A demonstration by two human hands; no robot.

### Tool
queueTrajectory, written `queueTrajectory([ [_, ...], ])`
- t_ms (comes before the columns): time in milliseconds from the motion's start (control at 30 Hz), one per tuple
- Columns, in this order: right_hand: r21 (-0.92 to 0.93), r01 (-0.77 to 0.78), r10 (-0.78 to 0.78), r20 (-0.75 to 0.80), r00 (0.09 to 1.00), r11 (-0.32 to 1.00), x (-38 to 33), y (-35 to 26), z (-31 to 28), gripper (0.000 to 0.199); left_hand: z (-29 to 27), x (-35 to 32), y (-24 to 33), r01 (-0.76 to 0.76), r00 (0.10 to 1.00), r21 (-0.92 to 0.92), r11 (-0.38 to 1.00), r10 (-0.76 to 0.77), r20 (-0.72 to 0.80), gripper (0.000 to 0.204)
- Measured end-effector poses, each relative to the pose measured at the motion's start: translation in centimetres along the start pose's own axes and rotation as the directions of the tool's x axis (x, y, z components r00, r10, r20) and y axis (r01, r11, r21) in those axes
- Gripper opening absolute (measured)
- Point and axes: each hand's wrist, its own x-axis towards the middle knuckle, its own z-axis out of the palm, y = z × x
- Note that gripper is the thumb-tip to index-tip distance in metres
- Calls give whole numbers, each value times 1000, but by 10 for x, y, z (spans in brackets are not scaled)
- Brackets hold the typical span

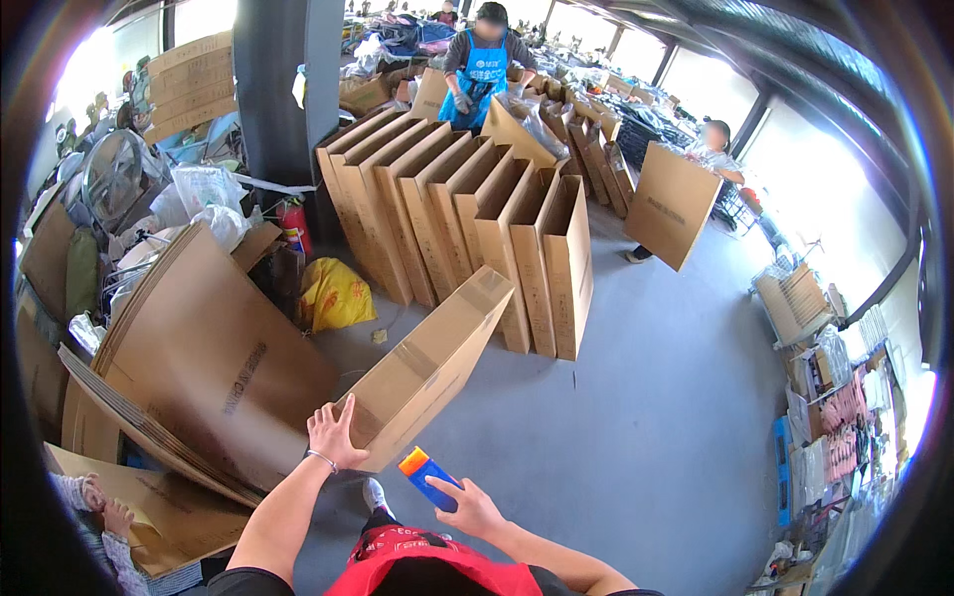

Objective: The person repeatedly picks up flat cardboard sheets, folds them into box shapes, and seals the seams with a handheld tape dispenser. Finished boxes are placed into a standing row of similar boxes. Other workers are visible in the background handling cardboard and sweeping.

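A: In the head view, the red apron (427,564) is closest, behind the fingers. Where's the brown box (422,368)?

B: It starts right at the left hand's (336,437) fingers. Its long way goes ahead and right from them. That hand is nearer.

A: How are the 2 hands?

B: Left arm reaches forward, fingers spread on the box's near end, not gripping. Right hand (472,507) bends inward, fingers wrapped around a blue tool (431,481), its orange tip toward the box.

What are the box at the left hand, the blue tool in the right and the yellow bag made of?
The box looks like matte brown cardboard, with flat faces and straight folds. The blue tool is probably smooth hard plastic: even, bright colour, crisp edges. The yellow bag may be slightly shiny plastic, given its creases.
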Motion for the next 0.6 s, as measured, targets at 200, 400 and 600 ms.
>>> queueTrajectory([
  [200, -152, -73, 105, 217, 970, 986, 103, -15, 5, 61, 2, -11, 26, -67, 997, 45, 997, 65, 50, 137],
  [400, -281, -130, 235, 384, 893, 951, 185, -35, 24, 39, 13, 0, 7, -112, 986, 21, 994, 113, -126, 127],
  [600, -368, -6, 222, 547, 807, 930, 189, -22, -27, 47, 1, 0, 37, -70, 997, -146, 987, 64, -45, 130],
])
